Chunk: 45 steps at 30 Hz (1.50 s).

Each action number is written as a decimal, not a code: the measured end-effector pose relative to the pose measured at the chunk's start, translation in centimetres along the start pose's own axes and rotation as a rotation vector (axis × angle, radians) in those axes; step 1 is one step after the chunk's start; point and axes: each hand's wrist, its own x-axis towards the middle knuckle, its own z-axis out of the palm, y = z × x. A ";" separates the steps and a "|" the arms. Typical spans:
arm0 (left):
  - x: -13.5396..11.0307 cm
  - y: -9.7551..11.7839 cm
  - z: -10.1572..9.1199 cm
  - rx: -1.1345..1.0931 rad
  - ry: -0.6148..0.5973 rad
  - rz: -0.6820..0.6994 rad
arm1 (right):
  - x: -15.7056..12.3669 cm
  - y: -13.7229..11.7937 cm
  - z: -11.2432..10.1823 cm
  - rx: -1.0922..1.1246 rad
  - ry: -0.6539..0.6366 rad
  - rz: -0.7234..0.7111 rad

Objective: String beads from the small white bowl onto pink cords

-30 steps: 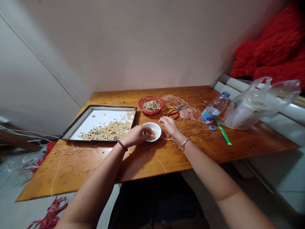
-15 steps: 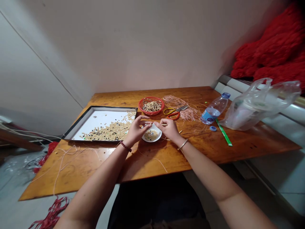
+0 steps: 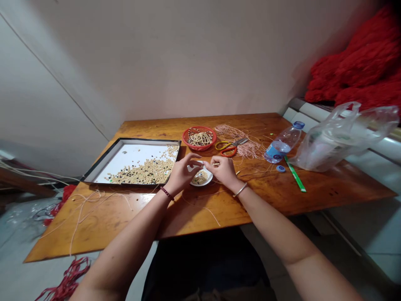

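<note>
My left hand is above the left side of a small white bowl of beads, thumb and forefinger closed at the tips. What they pinch is too small to make out. Close against those fingertips is my right hand, its fingers curled round a string of beads, with pale beads showing at the knuckles. A thin cord trails over the table below the bowl. To the left of my left hand lies a black-edged tray with many cream and dark beads spread in it.
Behind my hands stand a red basket of strung beads and scissors beside tangled pink cord. Farther right are a water bottle, its blue cap, a green strip and a plastic bag.
My left hand has shifted slightly right, its fingers drawn closer to my right fingertips over the bowl. My right hand has stayed nearly in place.
</note>
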 end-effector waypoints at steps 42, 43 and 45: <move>0.5 0.3 0.4 -0.581 0.080 -0.234 | 0.1 -0.1 0.2 0.291 0.002 0.051; 0.5 0.3 0.4 -0.585 0.079 -0.237 | 0.0 -0.2 0.2 0.292 -0.002 0.055; 0.5 0.2 0.4 -0.585 0.074 -0.240 | 0.0 -0.3 0.2 0.281 -0.007 0.059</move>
